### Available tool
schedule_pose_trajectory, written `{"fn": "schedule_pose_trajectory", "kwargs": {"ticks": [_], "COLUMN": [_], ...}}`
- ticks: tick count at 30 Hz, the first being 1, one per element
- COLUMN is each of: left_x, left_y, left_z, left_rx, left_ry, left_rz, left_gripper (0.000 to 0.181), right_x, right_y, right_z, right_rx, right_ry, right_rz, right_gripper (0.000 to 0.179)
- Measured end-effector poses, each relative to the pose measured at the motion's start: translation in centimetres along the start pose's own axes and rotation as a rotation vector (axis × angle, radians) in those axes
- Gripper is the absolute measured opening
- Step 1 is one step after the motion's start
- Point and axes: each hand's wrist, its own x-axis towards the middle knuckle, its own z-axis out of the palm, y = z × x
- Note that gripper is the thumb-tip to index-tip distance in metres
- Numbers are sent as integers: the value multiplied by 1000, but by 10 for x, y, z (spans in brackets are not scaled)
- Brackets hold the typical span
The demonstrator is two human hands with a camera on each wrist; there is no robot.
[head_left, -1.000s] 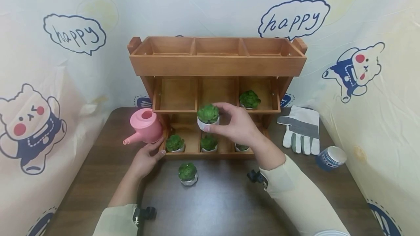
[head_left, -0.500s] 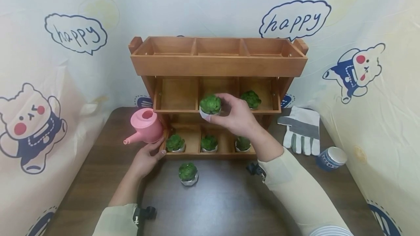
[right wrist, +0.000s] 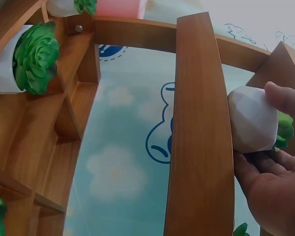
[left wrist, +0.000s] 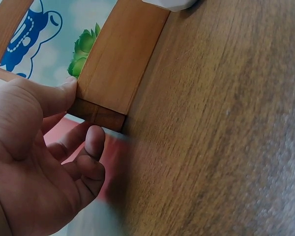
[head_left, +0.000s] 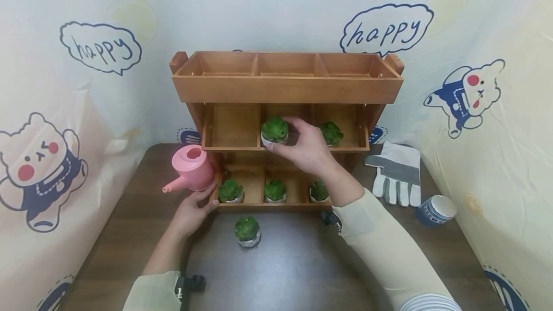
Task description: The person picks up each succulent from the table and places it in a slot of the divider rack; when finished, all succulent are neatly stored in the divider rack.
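Observation:
My right hand (head_left: 307,150) pinches a potted succulent (head_left: 275,129) by its white faceted pot (right wrist: 253,119). The pot is at the front edge of the middle tier, by the middle compartment. The wooden three-tier shelf (head_left: 287,91) stands at the back of the table. My left hand (head_left: 192,212) grips the left front corner (left wrist: 105,115) of its bottom tier, thumb on top and fingers curled below. One succulent (head_left: 330,133) sits in the middle tier's right compartment. The bottom tier holds a left succulent (head_left: 230,190), a middle one and a right one.
Another potted succulent (head_left: 247,230) stands on the table (head_left: 276,272) before the shelf. A pink watering can (head_left: 193,169) is close beside my left hand. To the right lie a grey and white glove (head_left: 396,173) and a blue and white jar (head_left: 436,210).
My right hand has carried its succulent upward from in front of the bottom tier to the middle tier's front edge. The left hand has stayed on the shelf corner.

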Motion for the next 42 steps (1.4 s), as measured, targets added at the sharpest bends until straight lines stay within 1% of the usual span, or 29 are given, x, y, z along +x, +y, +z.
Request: {"fn": "schedule_pose_trajectory", "kwargs": {"ticks": [5,12,18,26,32,38,42], "left_x": [-1,-1,-2,-1,-1,-1,-1], "left_y": [-1,0,0,1,2,4,3], "left_z": [0,-1,-2,-1,-1,0,0], "left_rx": [2,5,2,1,-3,-9,-2], "left_ry": [3,6,2,7,9,4,6], "left_rz": [8,15,13,25,15,1,9], "left_gripper": [71,71,71,71,71,72,72], "right_x": [5,11,14,17,18,18,15], "right_y": [-2,-5,-4,0,0,1,2], "right_z": [3,5,5,7,6,3,2], "right_rx": [-13,-67,-106,-143,-174,-166,-138], "right_ry": [0,-5,-34,-72,-103,-122,-117], "right_rz": [27,13,19,18,23,24,21], "right_gripper": [77,76,76,77,76,74,74]}}
